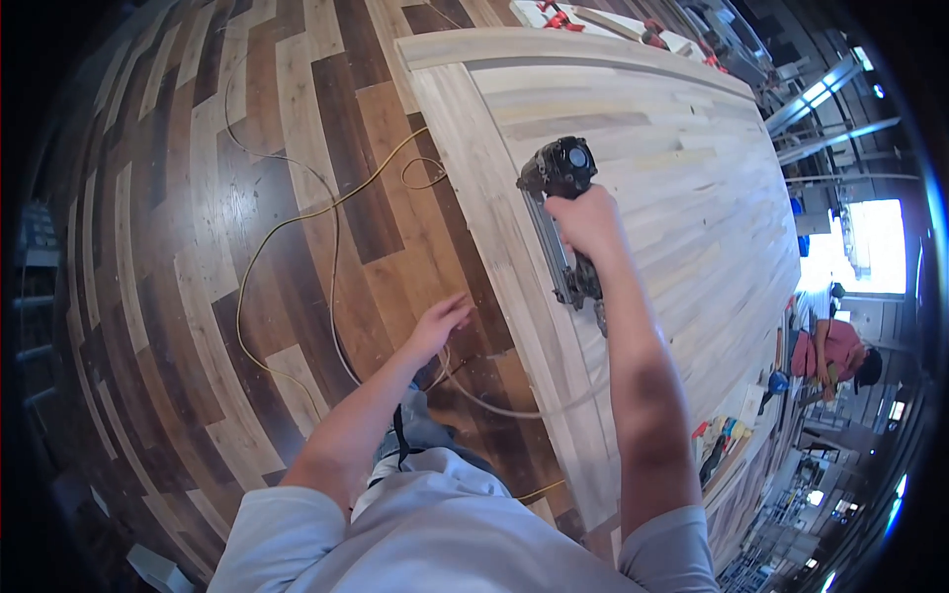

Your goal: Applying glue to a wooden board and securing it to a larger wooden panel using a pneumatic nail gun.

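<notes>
My right hand (593, 225) is wrapped round the grip of a black nail gun (560, 170), held over a large pale wooden panel (682, 232). The gun's long magazine lies alongside the raised border at the panel's left side. Whether its nose touches the wood, I cannot tell. To the left, over the plank floor, my left hand (441, 324) hangs with its fingers stretched out and nothing in them. A pale air hose (514, 411) curves from beside my body across the panel's edge, passing under my right forearm.
A yellow cord (259, 249) loops over the wood-plank floor (213, 198). Red clamps (561, 20) lie beyond the panel's far edge. At the right, a person in a pink shirt (838, 348) stands near a bench; assorted tools (727, 435) lie closer to me.
</notes>
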